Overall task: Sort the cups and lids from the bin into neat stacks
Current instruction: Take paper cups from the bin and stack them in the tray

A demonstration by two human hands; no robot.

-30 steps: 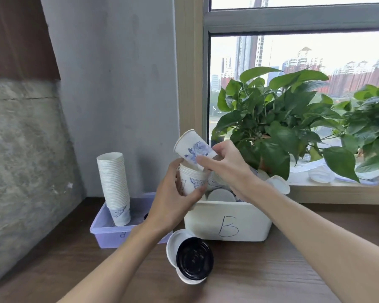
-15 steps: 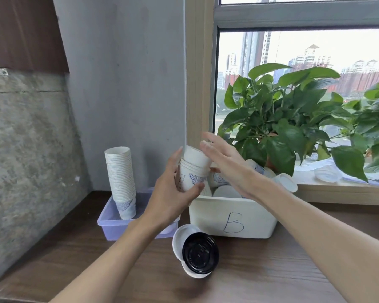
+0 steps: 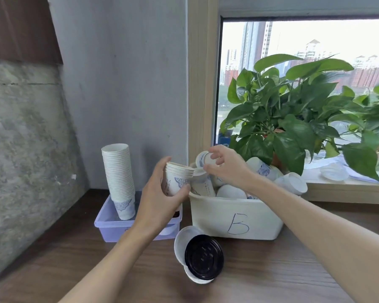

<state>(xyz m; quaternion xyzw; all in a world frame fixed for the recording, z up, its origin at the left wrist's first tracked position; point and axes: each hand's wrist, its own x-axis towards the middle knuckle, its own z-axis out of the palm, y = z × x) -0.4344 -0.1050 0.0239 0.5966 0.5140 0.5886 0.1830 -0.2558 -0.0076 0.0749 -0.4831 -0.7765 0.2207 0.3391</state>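
Observation:
My left hand [image 3: 160, 197] grips a short stack of white paper cups with blue print [image 3: 178, 179], held upright just left of the white bin marked B [image 3: 234, 217]. The bin is heaped with loose cups. Over the bin's left end, my right hand [image 3: 224, 166] has its fingers on a tipped cup [image 3: 202, 158] lying on the heap; whether it is lifted is unclear. A tall stack of cups [image 3: 118, 173] stands in the lilac tray [image 3: 109, 226] to the left. A black lid [image 3: 204, 256] rests on white lids [image 3: 184, 241] on the table in front of the bin.
A grey wall stands close behind the tray, and a rough stone wall runs along the left. A leafy potted plant [image 3: 293, 119] fills the window sill behind the bin, with a clear plastic lid [image 3: 334, 171] on the sill. The wooden table [image 3: 260, 278] extends toward me.
The cup my right hand held went into the stack in my left hand. My right hand then moved right and down onto another cup in the bin. The left hand lowered slightly.

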